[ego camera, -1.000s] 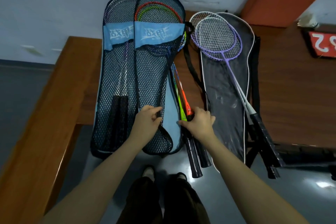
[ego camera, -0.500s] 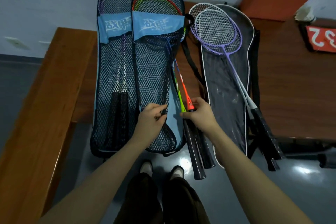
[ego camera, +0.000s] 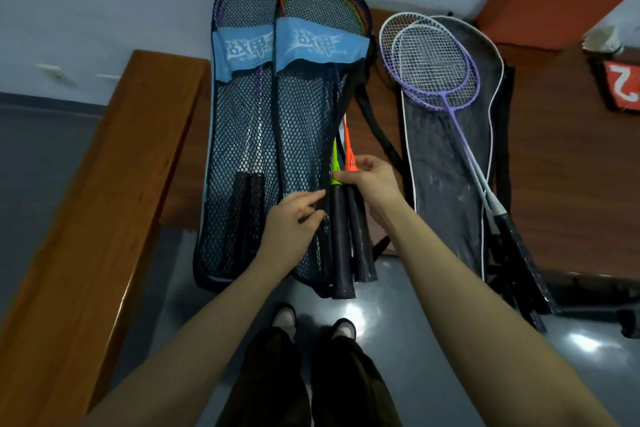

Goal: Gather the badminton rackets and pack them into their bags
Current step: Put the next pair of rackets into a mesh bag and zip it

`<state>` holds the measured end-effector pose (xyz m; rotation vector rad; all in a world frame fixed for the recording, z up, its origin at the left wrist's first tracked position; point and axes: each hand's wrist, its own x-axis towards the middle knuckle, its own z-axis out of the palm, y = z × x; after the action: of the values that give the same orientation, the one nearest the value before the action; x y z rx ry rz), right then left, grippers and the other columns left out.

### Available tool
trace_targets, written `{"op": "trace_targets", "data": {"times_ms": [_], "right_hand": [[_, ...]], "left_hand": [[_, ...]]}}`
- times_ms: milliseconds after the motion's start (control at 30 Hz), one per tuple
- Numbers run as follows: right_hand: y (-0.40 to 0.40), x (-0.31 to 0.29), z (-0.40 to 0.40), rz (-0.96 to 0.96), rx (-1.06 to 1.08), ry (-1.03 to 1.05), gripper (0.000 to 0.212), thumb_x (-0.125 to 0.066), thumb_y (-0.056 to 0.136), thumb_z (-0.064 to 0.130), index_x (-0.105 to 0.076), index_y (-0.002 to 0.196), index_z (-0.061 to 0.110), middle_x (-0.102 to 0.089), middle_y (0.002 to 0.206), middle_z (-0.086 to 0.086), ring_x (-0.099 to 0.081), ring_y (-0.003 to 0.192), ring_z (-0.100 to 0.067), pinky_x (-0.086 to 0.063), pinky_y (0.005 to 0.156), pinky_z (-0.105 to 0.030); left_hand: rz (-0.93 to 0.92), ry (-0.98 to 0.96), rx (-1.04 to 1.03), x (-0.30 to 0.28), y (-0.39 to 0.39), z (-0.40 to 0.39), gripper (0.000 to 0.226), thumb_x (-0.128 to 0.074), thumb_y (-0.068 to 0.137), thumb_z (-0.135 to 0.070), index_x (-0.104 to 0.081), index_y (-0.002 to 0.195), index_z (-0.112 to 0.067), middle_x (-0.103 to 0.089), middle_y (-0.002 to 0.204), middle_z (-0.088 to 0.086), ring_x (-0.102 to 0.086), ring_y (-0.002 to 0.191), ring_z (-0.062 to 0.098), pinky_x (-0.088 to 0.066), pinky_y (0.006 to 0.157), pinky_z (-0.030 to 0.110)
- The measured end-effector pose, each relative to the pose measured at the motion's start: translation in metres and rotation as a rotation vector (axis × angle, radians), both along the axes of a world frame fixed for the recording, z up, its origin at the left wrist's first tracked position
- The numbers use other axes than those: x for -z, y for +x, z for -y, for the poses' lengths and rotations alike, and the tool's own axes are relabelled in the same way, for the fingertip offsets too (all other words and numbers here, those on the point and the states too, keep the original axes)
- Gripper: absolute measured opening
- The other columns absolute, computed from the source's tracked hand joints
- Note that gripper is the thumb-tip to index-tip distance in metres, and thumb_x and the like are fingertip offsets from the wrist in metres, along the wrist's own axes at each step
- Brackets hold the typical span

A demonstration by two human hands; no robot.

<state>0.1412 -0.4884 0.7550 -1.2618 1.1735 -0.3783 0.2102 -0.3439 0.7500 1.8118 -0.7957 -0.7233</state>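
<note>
Left hand (ego camera: pixel 297 218) pinches the mesh bag (ego camera: pixel 304 135) edge (open side); right hand (ego camera: pixel 372 177) grips the racket handles (ego camera: pixel 346 218).

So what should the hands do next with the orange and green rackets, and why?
Probably push them deeper. The right hand pinches the orange and green rackets at their cones, the left hand holds the edge of the black mesh bag with the blue band, and the dark handles poke past its bottom.

Head camera looks steeply down, close over the table (ego camera: pixel 571 163).
</note>
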Motion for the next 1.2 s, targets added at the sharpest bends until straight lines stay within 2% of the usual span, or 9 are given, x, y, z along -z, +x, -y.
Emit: {"op": "trace_targets", "data": {"times_ms": [133, 333, 400, 500, 567, 700, 933, 1067, 1200], "right_hand": [[0.003, 0.012, -0.005, -0.057, -0.102, -0.077, 0.019, -0.07, 0.077, 0.003, -0.06, 0.094, 0.006, -0.062, 0.074, 0.001, -0.057, 0.06, -0.005, -0.047, 0.059, -0.013], [-0.026, 0.059, 0.007, -0.249, -0.368, -0.247, 0.036, -0.054, 0.084, 0.042, -0.058, 0.12, 0.043, -0.061, 0.116, -0.006, -0.055, 0.114, -0.018, -0.039, 0.106, -0.039], [-0.042, 0.039, -0.01, -0.257, -0.345, -0.253, 0.037, -0.055, 0.087, 0.028, -0.058, 0.124, 0.037, -0.059, 0.116, -0.008, -0.056, 0.109, -0.014, -0.04, 0.104, -0.029], [-0.068, 0.019, -0.038, -0.221, -0.196, -0.13, 0.034, -0.05, 0.092, 0.001, -0.056, 0.124, 0.012, -0.061, 0.099, -0.002, -0.06, 0.083, -0.009, -0.048, 0.07, -0.008], [-0.08, 0.024, -0.052, -0.227, -0.118, -0.076, 0.023, -0.05, 0.092, 0.002, -0.057, 0.115, -0.001, -0.064, 0.095, -0.009, -0.061, 0.074, -0.016, -0.051, 0.061, -0.014], [-0.085, 0.037, -0.061, -0.299, -0.094, 0.06, 0.02, -0.048, 0.095, 0.018, -0.056, 0.104, 0.002, -0.066, 0.104, -0.019, -0.063, 0.093, -0.031, -0.051, 0.088, -0.046], [-0.093, 0.03, -0.064, 0.029, -0.003, 0.477, 0.035, -0.037, 0.098, 0.018, -0.054, 0.123, 0.0, -0.061, 0.088, -0.011, -0.058, 0.073, -0.022, -0.047, 0.072, -0.03], [-0.105, 0.009, -0.061, 0.265, -0.214, 0.555, 0.026, -0.048, 0.09, 0.001, -0.058, 0.114, -0.002, -0.068, 0.095, -0.011, -0.067, 0.076, -0.019, -0.056, 0.075, -0.031], [-0.117, -0.003, -0.065, 0.444, -0.362, 0.539, 0.055, -0.07, 0.072, 0.002, -0.05, 0.122, -0.002, -0.063, 0.105, -0.012, -0.065, 0.089, -0.02, -0.054, 0.084, -0.032]], "left_hand": [[-0.082, -0.023, 0.011, -0.001, 0.008, -0.001, 0.033, -0.059, 0.084, 0.004, -0.062, 0.115, -0.006, -0.057, 0.098, -0.007, -0.06, 0.077, -0.006, -0.052, 0.079, 0.017], [-0.05, -0.032, 0.06, 0.008, 0.014, -0.001, 0.035, -0.056, 0.086, 0.005, -0.06, 0.118, -0.009, -0.053, 0.097, -0.001, -0.061, 0.079, 0.005, -0.048, 0.076, 0.013], [-0.055, -0.033, 0.065, 0.012, 0.015, -0.001, 0.032, -0.056, 0.086, 0.004, -0.063, 0.113, -0.01, -0.054, 0.101, 0.003, -0.063, 0.083, 0.013, -0.05, 0.077, 0.019], [-0.11, -0.029, 0.038, 0.016, 0.014, 0.0, 0.025, -0.056, 0.086, 0.005, -0.066, 0.104, -0.009, -0.054, 0.098, 0.001, -0.063, 0.083, 0.017, -0.052, 0.074, 0.023], [-0.16, -0.024, -0.003, 0.017, 0.011, 0.001, 0.023, -0.056, 0.086, 0.005, -0.067, 0.099, -0.01, -0.055, 0.095, 0.001, -0.062, 0.076, 0.013, -0.052, 0.069, 0.019], [-0.258, -0.021, -0.071, 0.015, 0.001, -0.001, 0.022, -0.056, 0.086, 0.005, -0.067, 0.095, -0.011, -0.061, 0.093, 0.008, -0.062, 0.076, 0.008, -0.052, 0.065, 0.016], [-0.378, -0.01, -0.152, -0.006, -0.006, 0.0, 0.02, -0.056, 0.087, 0.004, -0.068, 0.098, -0.008, -0.067, 0.088, 0.013, -0.062, 0.077, 0.014, -0.055, 0.075, 0.03], [-0.416, -0.033, -0.217, -0.017, -0.005, 0.002, 0.02, -0.056, 0.087, 0.003, -0.068, 0.097, -0.01, -0.065, 0.088, 0.02, -0.058, 0.081, 0.024, -0.052, 0.083, 0.044], [-0.462, -0.096, -0.229, -0.038, -0.006, 0.012, 0.022, -0.055, 0.088, 0.003, -0.067, 0.1, -0.01, -0.067, 0.083, 0.005, -0.063, 0.078, 0.015, -0.056, 0.075, 0.026]]}}
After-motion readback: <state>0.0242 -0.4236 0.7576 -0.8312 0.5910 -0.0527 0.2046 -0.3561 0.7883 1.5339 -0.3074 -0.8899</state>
